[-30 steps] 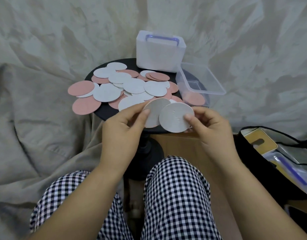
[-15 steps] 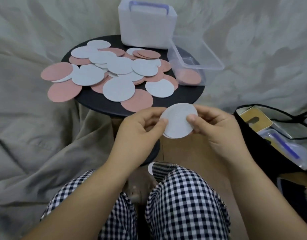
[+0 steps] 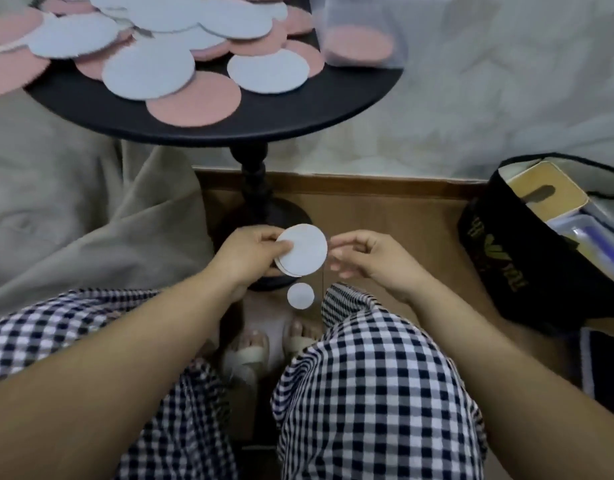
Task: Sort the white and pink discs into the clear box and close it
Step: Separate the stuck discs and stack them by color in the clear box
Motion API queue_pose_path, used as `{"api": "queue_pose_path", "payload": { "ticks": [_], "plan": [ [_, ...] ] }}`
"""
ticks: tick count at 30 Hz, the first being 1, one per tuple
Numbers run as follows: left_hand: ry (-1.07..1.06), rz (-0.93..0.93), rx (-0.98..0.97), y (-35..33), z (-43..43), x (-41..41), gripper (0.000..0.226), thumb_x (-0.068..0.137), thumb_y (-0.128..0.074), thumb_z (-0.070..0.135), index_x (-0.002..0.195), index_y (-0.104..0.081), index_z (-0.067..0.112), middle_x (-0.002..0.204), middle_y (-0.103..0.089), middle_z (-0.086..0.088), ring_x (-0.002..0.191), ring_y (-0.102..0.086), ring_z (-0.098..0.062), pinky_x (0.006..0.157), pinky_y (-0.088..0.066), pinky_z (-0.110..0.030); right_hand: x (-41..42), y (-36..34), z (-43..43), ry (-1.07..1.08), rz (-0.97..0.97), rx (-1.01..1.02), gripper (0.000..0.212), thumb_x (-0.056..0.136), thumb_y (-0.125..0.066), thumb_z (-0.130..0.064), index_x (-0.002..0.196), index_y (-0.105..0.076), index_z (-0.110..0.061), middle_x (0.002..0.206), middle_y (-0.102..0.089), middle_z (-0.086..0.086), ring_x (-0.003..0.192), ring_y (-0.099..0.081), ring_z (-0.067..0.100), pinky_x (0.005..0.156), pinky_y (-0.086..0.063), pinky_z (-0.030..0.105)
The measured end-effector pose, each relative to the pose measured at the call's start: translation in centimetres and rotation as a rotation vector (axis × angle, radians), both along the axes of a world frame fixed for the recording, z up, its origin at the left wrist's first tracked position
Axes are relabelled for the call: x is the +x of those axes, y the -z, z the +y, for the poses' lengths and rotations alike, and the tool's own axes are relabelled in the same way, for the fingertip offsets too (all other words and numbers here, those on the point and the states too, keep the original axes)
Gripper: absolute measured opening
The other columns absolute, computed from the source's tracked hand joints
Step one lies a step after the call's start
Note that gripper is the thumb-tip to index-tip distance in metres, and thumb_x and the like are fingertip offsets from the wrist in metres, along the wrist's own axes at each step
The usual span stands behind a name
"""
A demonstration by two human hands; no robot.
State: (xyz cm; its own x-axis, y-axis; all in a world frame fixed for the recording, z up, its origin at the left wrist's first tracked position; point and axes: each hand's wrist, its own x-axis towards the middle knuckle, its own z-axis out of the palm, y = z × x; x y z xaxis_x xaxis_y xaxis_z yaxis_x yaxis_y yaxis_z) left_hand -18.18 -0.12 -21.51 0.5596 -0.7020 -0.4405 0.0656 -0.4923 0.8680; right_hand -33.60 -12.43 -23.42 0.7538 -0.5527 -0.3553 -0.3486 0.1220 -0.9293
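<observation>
A seated person in checked trousers (image 3: 368,382) holds a small stack of white discs (image 3: 304,252) low in front of the black pedestal table (image 3: 229,128), level with its base. The left hand (image 3: 250,252) pinches the stack at its left edge, thumb on top and fingers beneath. The right hand (image 3: 368,259) is just beside the stack's right edge without touching it, its fingers loosely curled and holding nothing.

A single white disc (image 3: 300,296) shows below the stack, nearer the person than the table's base and between the knees; whether it rests on the floor cannot be told.

On the tabletop, white and pink discs (image 3: 148,69) lie scattered and overlapping, some pink ones hanging over the table's left edge, and one pink disc (image 3: 194,100) sits nearest the front rim. The clear box (image 3: 399,29) stands at the table's right edge, open-topped as far as the frame shows, with a pink disc inside (image 3: 359,46).

A grey cloth (image 3: 73,209) is heaped left of the table. A black bag (image 3: 527,258) sits on the floor to the table's right.
</observation>
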Motion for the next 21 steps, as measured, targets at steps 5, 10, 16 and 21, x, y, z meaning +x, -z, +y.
{"api": "queue_pose_path", "payload": {
  "ticks": [5, 10, 16, 21],
  "plan": [
    [-0.083, 0.102, 0.172, 7.3, -2.7, 1.3, 0.027, 0.090, -0.056, 0.007, 0.117, -0.058, 0.003, 0.117, -0.060, -0.017, 0.102, -0.060, -0.028, 0.063, -0.054, -0.028, 1.4, 9.1, -2.3, -0.014, 0.158, 0.027, 0.025, 0.091, -0.055, -0.006, 0.115, -0.057, 0.000, 0.083, -0.063, 0.006, 0.067, -0.059, 0.010, 0.061, -0.050, 0.011],
    [-0.120, 0.080, 0.289, 12.1, -4.0, 2.9, 0.028, 0.090, -0.056, 0.006, 0.117, -0.057, 0.000, 0.118, -0.058, -0.019, 0.101, -0.058, -0.030, 0.060, -0.058, -0.030, 4.6, 18.2, -4.0, -0.184, 0.336, -0.121, 0.026, 0.092, -0.053, -0.008, 0.116, -0.060, 0.000, 0.110, -0.063, 0.011, 0.097, -0.058, 0.018, 0.077, -0.045, 0.015],
    [-0.170, 0.016, 0.368, 14.5, -4.1, 4.1, 0.022, 0.090, -0.056, 0.008, 0.112, -0.059, 0.004, 0.116, -0.058, -0.015, 0.103, -0.057, -0.031, 0.066, -0.053, -0.030, 7.1, 27.6, -3.7, -0.410, 0.592, -0.386, 0.053, 0.089, -0.057, -0.030, 0.135, -0.043, -0.008, 0.138, -0.044, 0.014, 0.123, -0.044, 0.029, 0.100, -0.034, 0.035],
    [-0.192, 0.051, 0.365, 15.5, -3.9, 3.7, 0.009, 0.090, -0.055, 0.006, 0.096, -0.060, 0.012, 0.104, -0.061, -0.011, 0.092, -0.060, -0.024, 0.062, -0.054, -0.026, 8.2, 29.7, -2.8, -0.368, 0.614, -0.487, 0.059, 0.082, -0.065, -0.033, 0.131, -0.042, -0.011, 0.135, -0.035, 0.011, 0.118, -0.042, 0.030, 0.089, -0.044, 0.040]
  ]
}}
